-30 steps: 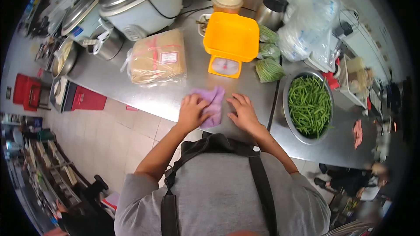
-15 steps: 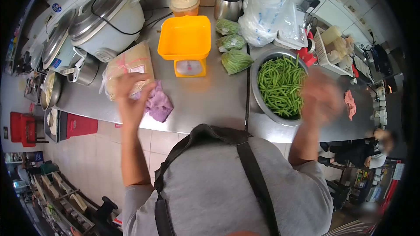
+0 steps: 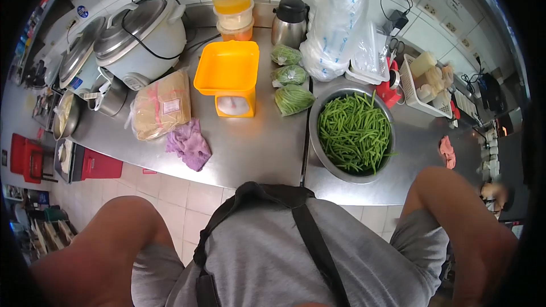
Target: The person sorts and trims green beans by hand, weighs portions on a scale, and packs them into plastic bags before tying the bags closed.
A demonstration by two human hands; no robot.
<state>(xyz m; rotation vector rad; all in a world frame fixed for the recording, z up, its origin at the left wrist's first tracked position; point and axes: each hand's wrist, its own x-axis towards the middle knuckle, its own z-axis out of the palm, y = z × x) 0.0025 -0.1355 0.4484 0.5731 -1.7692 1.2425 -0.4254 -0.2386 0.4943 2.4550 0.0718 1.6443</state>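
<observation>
Both of my arms are bent with the elbows out, and the forearms run out of the picture at the lower corners, so neither hand shows. A crumpled purple cloth [image 3: 190, 144] lies on the steel counter [image 3: 256, 153] beside a plastic-wrapped brown package [image 3: 164, 105]. Behind them stands a yellow scale [image 3: 234, 106] topped by an empty yellow tray [image 3: 227, 67]. To its right are bags of green vegetables [image 3: 294, 99]. A large metal bowl [image 3: 316, 150] full of green beans [image 3: 355, 131] sits further right.
Rice cookers [image 3: 142, 40] and a metal pot [image 3: 114, 99] stand at the left. Stacked tubs [image 3: 234, 20], a thermos [image 3: 289, 25] and plastic bags [image 3: 335, 28] line the back. A white basket [image 3: 421, 99] and a pink cloth [image 3: 447, 152] are at the right.
My hands were first by the purple cloth, then spread apart and lifted, and have now left the view. The cloth moved left to beside the package. The camera view has shifted.
</observation>
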